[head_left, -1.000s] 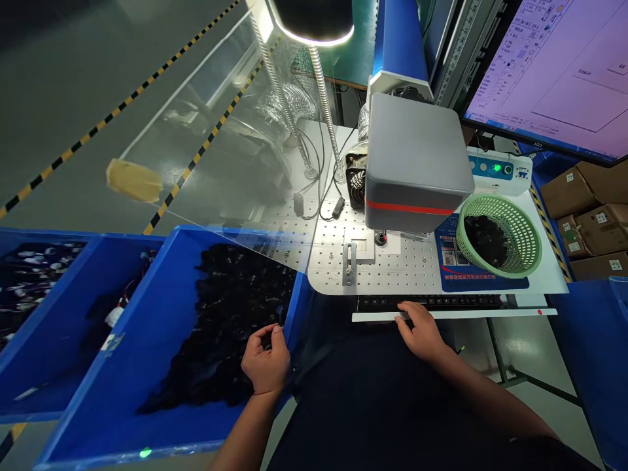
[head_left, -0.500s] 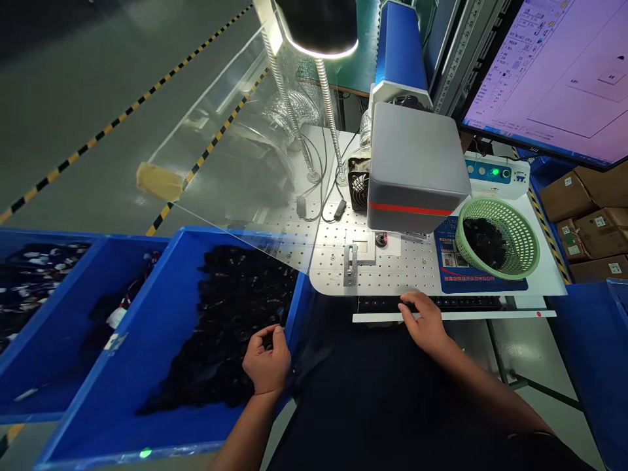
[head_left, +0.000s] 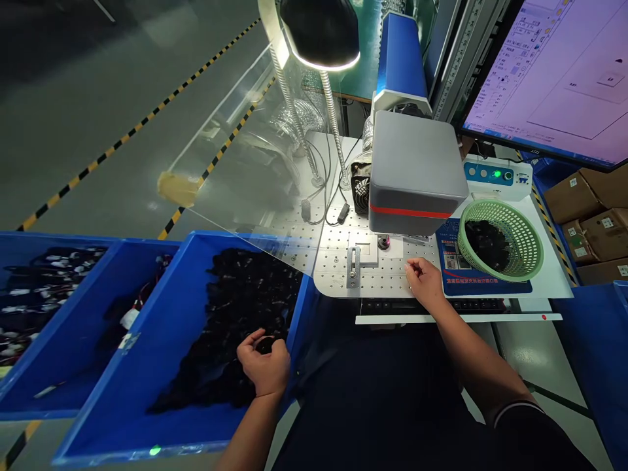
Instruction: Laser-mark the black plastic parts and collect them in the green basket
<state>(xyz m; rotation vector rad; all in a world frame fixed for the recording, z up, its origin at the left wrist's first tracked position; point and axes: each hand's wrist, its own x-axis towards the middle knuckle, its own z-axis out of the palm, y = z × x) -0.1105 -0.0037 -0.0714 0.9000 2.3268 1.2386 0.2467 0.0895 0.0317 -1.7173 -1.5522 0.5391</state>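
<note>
My left hand (head_left: 265, 363) is over the blue bin (head_left: 122, 425), its fingers curled round a small black part (head_left: 265, 344). Beneath it lies a heap of black parts (head_left: 230, 307). My right hand (head_left: 424, 281) rests at the front edge of the perforated metal plate (head_left: 328, 268), its fingers drawn together; whether anything is between them is too small to tell. Ahead of it, a small round part (head_left: 383, 242) sits beside a square fixture (head_left: 364, 250), under the front of the grey machine head (head_left: 417, 170).
Right of my right hand, a green basket (head_left: 530, 239) holds black parts on a blue mat (head_left: 454, 278). A keyboard (head_left: 387, 305) lies below the plate edge. A clear sheet (head_left: 245, 183) slants over the left side. A lamp (head_left: 321, 33) and monitor (head_left: 544, 78) stand behind.
My right hand has moved forward from the keyboard to the plate's edge, and its fingers have come together. My left hand shows a black part more clearly in its fingers. The view has shifted slightly.
</note>
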